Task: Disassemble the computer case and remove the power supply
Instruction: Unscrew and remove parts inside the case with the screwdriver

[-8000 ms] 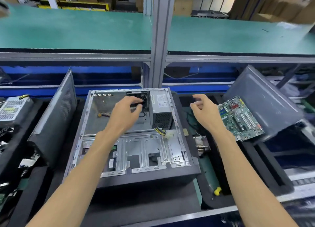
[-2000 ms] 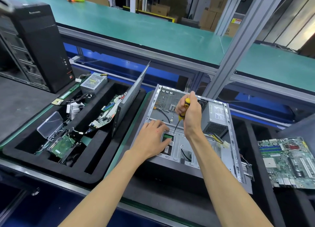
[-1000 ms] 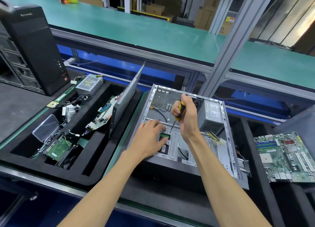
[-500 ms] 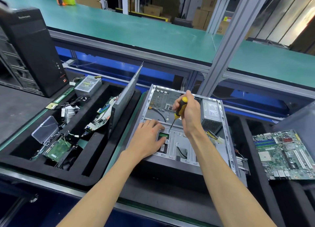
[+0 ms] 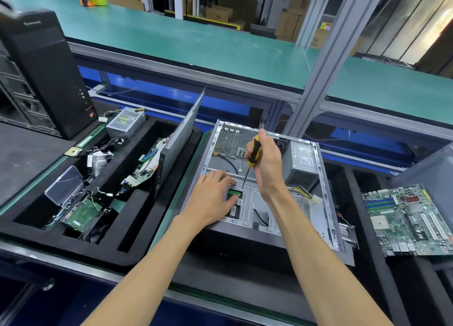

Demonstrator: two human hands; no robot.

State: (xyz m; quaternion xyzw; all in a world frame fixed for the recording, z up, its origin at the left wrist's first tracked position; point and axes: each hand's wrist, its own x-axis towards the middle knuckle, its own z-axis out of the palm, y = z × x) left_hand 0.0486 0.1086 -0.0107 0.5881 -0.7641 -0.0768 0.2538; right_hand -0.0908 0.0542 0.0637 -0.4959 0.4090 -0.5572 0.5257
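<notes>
1. Head view: lying open on its side on the table point(image 5: 29, 154), between two black foam trays – computer case point(image 5: 329, 213), with the power supply point(image 5: 302, 164) sitting inside at its far right corner, coloured cables trailing from its near side
2. Resting flat, fingers spread and relaxed, on the metal drive bracket point(image 5: 259, 203) inside the case – left hand point(image 5: 213, 198)
3. Gripping a yellow-and-black screwdriver point(image 5: 252, 155) with curled fingers, handle up – right hand point(image 5: 267, 164); tip touching a screw point(image 5: 243, 186) on the bracket, just beside the left fingertips
4. Leaning upright against the edge of the left tray point(image 5: 147, 230) – grey side panel point(image 5: 182, 134)
5. Lying in the left tray – a second power supply point(image 5: 126, 122) at the far end, a circuit board point(image 5: 144, 164), a clear plastic piece point(image 5: 65, 185), a hard drive point(image 5: 83, 211) and loose cables
6. Lying to the right of the case – green motherboard point(image 5: 408, 219)
7. Standing at far left on the table – black tower PC point(image 5: 44, 73)
</notes>
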